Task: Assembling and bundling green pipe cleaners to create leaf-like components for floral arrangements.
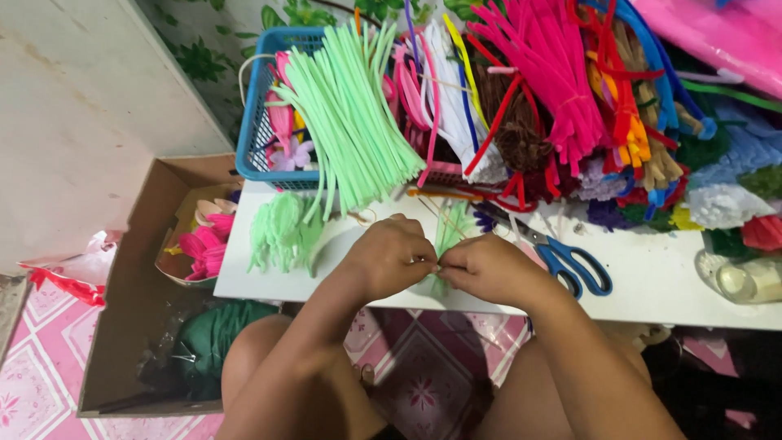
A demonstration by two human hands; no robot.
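Currently I see my left hand (387,257) and right hand (486,267) pinched together on a light green pipe-cleaner piece (450,232) above the white table (652,277); twisting too hard could, I judge, spring it loose toward the blue-handled scissors (562,257).

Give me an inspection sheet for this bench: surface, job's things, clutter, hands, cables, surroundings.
Surface: white table, crowded along the back.
Job's things: light green pipe-cleaner piece pinched between both hands.
Clutter: blue-handled scissors, green stem bundle on blue basket, mixed coloured stems, finished green pieces.
Hands: left hand and right hand meet fingertip to fingertip.
Cables: nothing seen.
Surroundings: cardboard box, pink patterned floor.
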